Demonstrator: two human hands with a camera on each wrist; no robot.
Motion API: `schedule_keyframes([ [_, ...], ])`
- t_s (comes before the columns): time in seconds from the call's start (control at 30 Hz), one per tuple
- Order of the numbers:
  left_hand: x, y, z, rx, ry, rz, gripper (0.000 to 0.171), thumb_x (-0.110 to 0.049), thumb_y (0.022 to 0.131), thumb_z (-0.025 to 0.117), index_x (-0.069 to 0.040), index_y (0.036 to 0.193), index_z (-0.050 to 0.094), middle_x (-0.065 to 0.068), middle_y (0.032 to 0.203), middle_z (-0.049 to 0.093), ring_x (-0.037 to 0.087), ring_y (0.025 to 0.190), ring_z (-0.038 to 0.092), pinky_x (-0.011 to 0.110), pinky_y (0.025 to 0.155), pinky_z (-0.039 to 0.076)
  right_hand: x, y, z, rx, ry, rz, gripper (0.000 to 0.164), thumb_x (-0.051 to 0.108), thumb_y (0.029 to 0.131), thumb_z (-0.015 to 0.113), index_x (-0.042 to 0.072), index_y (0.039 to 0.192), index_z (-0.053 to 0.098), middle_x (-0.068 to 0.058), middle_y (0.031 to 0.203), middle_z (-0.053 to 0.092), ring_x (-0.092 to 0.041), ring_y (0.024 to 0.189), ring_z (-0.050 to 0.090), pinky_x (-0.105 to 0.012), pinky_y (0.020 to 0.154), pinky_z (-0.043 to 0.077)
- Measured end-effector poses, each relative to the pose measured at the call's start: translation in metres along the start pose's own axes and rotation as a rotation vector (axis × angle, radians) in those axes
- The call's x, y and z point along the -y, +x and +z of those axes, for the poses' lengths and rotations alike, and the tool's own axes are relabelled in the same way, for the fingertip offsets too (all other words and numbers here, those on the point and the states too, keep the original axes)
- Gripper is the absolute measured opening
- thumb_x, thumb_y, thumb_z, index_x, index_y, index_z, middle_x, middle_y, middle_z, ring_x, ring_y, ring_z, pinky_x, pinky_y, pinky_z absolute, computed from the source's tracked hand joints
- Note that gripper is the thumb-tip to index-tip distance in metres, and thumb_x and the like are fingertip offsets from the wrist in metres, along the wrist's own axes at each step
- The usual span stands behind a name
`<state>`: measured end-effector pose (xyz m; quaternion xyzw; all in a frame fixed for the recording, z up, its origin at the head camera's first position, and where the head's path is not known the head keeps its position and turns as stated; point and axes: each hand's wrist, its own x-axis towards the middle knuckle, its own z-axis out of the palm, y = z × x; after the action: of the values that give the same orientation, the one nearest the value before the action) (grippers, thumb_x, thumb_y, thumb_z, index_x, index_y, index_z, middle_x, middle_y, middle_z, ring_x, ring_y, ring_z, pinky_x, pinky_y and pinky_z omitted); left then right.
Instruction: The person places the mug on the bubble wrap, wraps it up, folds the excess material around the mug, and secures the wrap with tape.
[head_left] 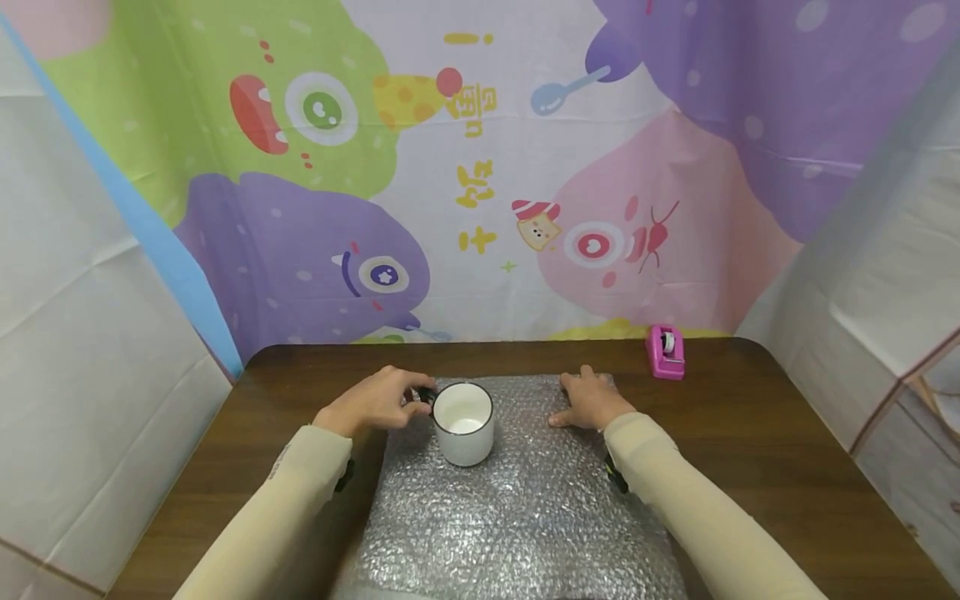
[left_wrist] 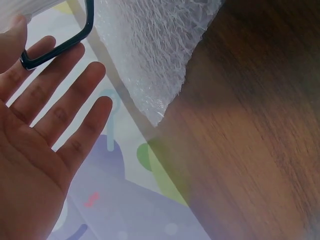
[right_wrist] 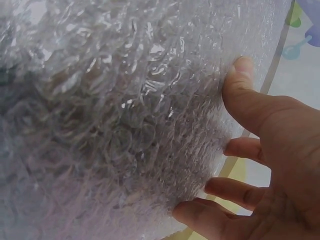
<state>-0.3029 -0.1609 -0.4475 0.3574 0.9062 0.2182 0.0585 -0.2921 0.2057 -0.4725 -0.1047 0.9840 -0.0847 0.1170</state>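
A white enamel-style mug (head_left: 465, 446) with a dark rim stands upright on a sheet of bubble wrap (head_left: 517, 517). My left hand (head_left: 382, 398) pinches its dark handle (left_wrist: 62, 46) between thumb and fingers, while the other fingers extend loosely in the left wrist view. Across the sheet, my right hand (head_left: 596, 400) rests at the far right corner, fingers spread. In the right wrist view, the thumb and fingertips of that hand (right_wrist: 280, 150) touch the bubble wrap near its edge.
A pink tape dispenser (head_left: 666, 352) sits at the back right of the brown wooden table (head_left: 735, 450). Behind the table hangs a printed cartoon cloth (head_left: 480, 292). Pale cloth walls (head_left: 97, 275) stand at both sides.
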Motion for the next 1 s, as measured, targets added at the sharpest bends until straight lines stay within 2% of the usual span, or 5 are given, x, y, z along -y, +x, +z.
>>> schedule_keyframes([
  [0.3,0.0029,-0.0029,-0.001,-0.001,-0.018,-0.016,0.028,-0.021,0.099,0.066,-0.01,0.124,0.073,0.002,0.109,0.076,0.013,0.075,0.063,0.03,0.074,0.054,-0.0001,0.0007,0.0003,-0.001,0.005,0.003,0.081,0.047,0.087,0.079,0.002,0.147,0.051,-0.033,0.141,0.048,-0.061,0.128,0.047,-0.067,0.11,0.039],
  [0.53,-0.0007,-0.0035,-0.0034,0.0,-0.009,-0.04,0.026,-0.021,0.101,0.063,-0.01,0.122,0.074,0.003,0.109,0.077,0.01,0.09,0.07,0.037,0.082,0.059,-0.0005,0.0002,0.0007,-0.006,0.004,-0.001,0.08,0.047,0.087,0.079,0.001,0.146,0.051,-0.033,0.14,0.049,-0.06,0.127,0.048,-0.067,0.109,0.04],
  [0.6,-0.0004,-0.0032,-0.0031,0.001,0.005,-0.048,0.025,-0.022,0.102,0.063,-0.011,0.12,0.074,0.001,0.107,0.077,0.009,0.09,0.07,0.037,0.082,0.059,-0.0005,0.0,0.0003,-0.007,0.003,-0.005,0.08,0.047,0.087,0.079,0.0,0.146,0.051,-0.033,0.14,0.049,-0.06,0.127,0.048,-0.067,0.11,0.04],
  [0.8,-0.0008,-0.0003,-0.0026,0.011,0.048,-0.054,0.017,-0.024,0.102,0.062,-0.016,0.11,0.075,-0.006,0.092,0.072,0.007,0.075,0.059,0.033,0.073,0.052,-0.0006,-0.0002,-0.0002,-0.008,0.004,-0.007,0.081,0.047,0.087,0.079,0.0,0.146,0.051,-0.033,0.139,0.05,-0.059,0.127,0.048,-0.067,0.11,0.039],
  [1.0,-0.0037,0.0018,-0.0031,0.037,0.026,-0.064,0.013,-0.023,0.102,0.059,-0.019,0.098,0.071,-0.008,0.079,0.062,0.007,0.068,0.052,0.03,0.067,0.046,-0.0005,-0.0008,0.0005,-0.012,0.016,-0.004,0.08,0.046,0.087,0.08,0.0,0.146,0.052,-0.033,0.139,0.05,-0.06,0.127,0.048,-0.067,0.11,0.04],
])
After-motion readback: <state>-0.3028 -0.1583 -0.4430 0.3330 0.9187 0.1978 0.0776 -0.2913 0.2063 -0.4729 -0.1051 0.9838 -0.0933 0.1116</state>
